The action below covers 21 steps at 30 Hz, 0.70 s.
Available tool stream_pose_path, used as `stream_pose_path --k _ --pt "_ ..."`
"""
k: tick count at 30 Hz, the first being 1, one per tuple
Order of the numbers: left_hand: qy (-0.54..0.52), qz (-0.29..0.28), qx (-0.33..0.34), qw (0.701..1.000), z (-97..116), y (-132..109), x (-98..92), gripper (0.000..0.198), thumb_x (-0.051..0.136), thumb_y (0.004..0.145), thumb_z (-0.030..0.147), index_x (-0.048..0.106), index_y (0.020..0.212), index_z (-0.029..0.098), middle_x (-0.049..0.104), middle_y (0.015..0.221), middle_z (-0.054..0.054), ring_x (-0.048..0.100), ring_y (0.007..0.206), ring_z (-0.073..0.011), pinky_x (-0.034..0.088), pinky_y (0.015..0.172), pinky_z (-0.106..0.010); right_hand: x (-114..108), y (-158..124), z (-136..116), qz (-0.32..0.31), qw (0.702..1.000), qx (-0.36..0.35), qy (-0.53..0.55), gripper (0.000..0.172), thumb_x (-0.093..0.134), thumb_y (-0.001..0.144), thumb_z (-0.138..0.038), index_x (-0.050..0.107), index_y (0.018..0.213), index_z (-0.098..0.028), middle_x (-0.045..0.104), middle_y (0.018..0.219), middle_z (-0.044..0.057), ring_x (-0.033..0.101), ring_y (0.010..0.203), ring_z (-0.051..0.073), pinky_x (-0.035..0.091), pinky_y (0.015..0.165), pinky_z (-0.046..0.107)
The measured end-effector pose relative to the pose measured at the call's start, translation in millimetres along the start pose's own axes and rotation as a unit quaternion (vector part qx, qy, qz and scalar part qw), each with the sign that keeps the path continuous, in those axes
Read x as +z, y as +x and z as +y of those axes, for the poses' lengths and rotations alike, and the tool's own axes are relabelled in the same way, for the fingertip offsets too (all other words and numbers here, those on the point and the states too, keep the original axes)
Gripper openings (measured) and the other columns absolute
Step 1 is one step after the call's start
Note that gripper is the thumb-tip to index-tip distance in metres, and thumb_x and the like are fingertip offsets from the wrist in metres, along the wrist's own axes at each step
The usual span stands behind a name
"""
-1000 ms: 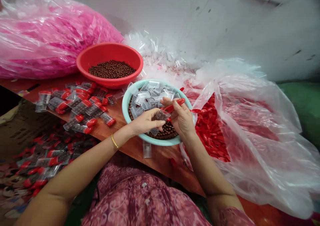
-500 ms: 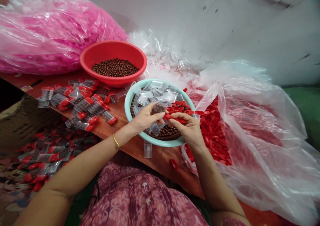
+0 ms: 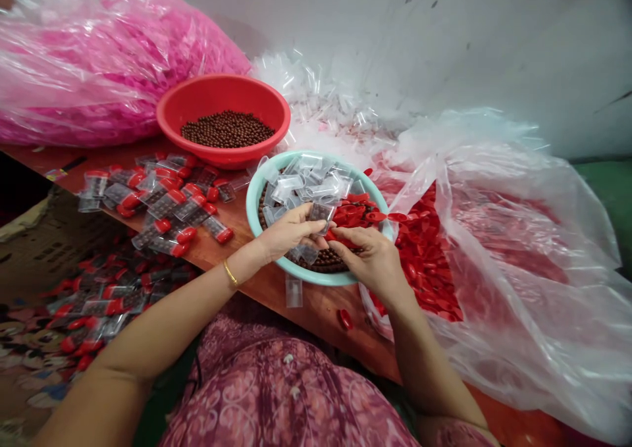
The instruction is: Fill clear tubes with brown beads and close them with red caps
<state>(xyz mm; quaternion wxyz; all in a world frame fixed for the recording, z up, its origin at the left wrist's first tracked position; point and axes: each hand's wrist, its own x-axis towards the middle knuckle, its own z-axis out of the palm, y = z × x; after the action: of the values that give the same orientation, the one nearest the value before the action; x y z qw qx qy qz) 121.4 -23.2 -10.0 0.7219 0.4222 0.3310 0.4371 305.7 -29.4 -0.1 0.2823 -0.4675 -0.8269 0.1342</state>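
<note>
While left hand (image 3: pixel 285 235) pinches: beaded case (image 3: pixel 321 215)
Right hand (image 3: pixel 376 261): fingers' grip unclear
Capped cases (image 3: pixel 172 205): heaped left
Unfilled cases (image 3: pixel 309 182): bowl (image 3: pixel 307 272)

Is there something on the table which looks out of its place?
Two pieces look astray. One clear container lies outside the light-blue bowl, near the edge of the table, while many similar ones sit inside. One red piece lies alone farther right, apart from the red pile.
</note>
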Motion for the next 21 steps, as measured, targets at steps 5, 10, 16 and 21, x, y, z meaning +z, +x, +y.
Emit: stream_pose_path --k 5,10,16,21 --pt "-0.004 0.008 0.035 0.999 -1 0 1.8 0.029 0.069 0.074 0.027 0.051 0.093 0.014 0.063 0.087 -0.003 0.062 0.063 -0.0082 0.053 0.065 -0.024 9 -3 -5 0.042 0.991 -0.034 -0.121 0.028 0.055 0.086 -0.033 0.071 0.104 -0.019 0.074 0.082 0.008 0.065 0.068 0.023 0.046 0.07 0.038" --pt "0.02 0.024 0.112 0.993 -2 -3 3.4 0.028 0.068 0.073 0.022 0.052 0.095 0.015 0.065 0.098 -0.004 0.062 0.072 -0.0098 0.051 0.076 -0.027 13 -3 5 0.036 0.997 0.051 0.054 0.034 0.047 0.089 -0.033 0.061 0.116 -0.017 0.072 0.096 0.009 0.066 0.074 0.019 0.05 0.066 0.032" --pt "0.065 -0.001 0.112 0.992 -1 -5 6.4 0.023 0.065 0.072 0.017 0.055 0.093 0.014 0.064 0.088 -0.003 0.06 0.081 -0.014 0.049 0.078 -0.028 -3 11 0 0.08 0.968 0.089 0.222 0.036 0.05 0.088 -0.036 0.06 0.12 -0.022 0.068 0.091 0.003 0.059 0.065 0.013 0.052 0.066 0.03" --pt "0.033 0.005 0.075 0.997 1 -3 5.2 0.023 0.062 0.067 0.013 0.055 0.088 0.014 0.062 0.079 0.0 0.058 0.072 -0.0118 0.049 0.075 -0.028 -2 21 -8 0.067 0.967 0.044 0.244 0.034 0.052 0.086 -0.037 0.064 0.114 -0.023 0.067 0.101 0.005 0.064 0.082 0.018 0.054 0.074 0.034"
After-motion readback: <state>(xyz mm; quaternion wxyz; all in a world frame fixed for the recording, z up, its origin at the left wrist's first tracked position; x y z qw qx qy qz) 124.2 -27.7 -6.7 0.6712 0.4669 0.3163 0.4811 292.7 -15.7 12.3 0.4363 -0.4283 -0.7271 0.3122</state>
